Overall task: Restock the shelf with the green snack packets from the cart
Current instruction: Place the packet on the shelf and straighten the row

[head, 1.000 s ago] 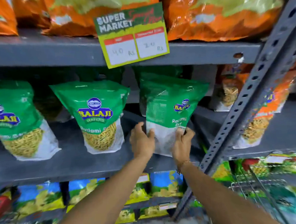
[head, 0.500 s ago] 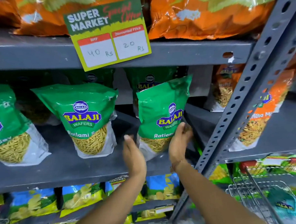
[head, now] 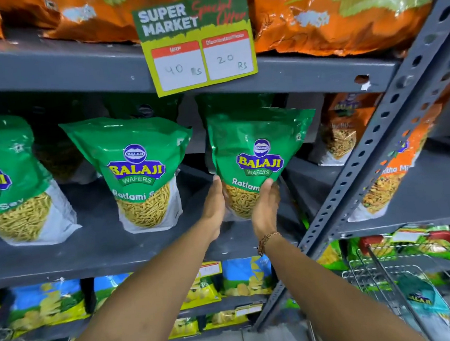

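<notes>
Placement: Ratlami Sev packet [head: 256, 141] upright on shelf [head: 91, 249]; left hand [head: 215, 203] flat against side, right hand [head: 265, 207] gripping corner. Next: steady release.

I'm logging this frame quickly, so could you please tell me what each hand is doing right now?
Left hand: open, straight fingers pressing the packet side.
Right hand: holding the packet, fingers curled round its edge.

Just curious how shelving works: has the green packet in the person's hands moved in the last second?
Yes. The held Ratlami Sev packet has straightened up, its top swinging away from the slotted post.
</notes>
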The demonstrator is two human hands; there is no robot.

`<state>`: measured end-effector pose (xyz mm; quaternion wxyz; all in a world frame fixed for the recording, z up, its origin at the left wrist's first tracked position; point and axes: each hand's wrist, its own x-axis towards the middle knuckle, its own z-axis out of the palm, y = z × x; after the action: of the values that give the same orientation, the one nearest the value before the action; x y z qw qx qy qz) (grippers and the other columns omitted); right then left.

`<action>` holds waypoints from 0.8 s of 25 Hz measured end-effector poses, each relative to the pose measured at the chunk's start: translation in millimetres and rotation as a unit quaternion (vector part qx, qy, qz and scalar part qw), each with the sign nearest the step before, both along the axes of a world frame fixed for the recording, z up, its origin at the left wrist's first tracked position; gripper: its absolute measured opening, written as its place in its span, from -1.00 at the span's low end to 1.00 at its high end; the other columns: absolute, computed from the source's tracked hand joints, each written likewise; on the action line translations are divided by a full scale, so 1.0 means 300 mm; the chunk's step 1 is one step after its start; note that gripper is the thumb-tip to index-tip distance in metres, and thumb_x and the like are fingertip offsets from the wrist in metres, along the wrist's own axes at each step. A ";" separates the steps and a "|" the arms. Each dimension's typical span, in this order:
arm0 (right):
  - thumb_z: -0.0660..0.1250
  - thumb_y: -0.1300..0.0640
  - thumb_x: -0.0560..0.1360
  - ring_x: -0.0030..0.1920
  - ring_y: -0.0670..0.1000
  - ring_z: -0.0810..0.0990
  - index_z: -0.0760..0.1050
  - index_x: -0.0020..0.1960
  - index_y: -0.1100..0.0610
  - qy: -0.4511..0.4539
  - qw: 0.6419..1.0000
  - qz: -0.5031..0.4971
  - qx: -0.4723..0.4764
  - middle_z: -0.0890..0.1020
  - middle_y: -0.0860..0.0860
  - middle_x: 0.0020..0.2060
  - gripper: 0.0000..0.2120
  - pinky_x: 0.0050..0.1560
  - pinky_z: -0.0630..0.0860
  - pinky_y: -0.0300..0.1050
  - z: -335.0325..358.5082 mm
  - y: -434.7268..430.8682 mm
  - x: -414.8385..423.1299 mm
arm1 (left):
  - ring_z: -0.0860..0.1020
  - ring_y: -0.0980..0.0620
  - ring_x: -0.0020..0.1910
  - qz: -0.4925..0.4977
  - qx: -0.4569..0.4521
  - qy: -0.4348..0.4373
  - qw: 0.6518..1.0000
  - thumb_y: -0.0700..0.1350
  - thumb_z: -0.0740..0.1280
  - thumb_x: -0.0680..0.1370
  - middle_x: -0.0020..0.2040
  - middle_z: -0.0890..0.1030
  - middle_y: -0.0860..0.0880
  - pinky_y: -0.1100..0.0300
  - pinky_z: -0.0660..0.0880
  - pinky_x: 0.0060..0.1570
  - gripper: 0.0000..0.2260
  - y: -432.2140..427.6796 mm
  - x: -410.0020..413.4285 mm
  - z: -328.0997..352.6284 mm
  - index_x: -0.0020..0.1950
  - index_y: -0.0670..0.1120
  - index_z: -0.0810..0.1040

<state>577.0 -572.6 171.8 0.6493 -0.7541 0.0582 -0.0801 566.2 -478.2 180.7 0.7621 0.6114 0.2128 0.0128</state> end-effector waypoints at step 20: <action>0.18 0.20 0.55 -0.09 0.05 0.43 0.49 -0.05 0.35 -0.059 0.983 0.146 0.091 0.59 0.31 -0.06 -0.79 0.01 0.42 0.09 0.276 1.186 -0.264 | 0.45 0.06 -0.27 0.337 0.152 -0.141 0.918 -0.11 0.18 0.58 -0.27 0.54 -0.09 0.04 0.43 -0.08 -0.77 1.326 -0.441 0.170 -0.15 -0.21 0.52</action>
<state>497.8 -217.0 254.5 0.7223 -0.6861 -0.0839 -0.0228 433.9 -80.3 231.5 0.6328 0.6034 0.2921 0.3876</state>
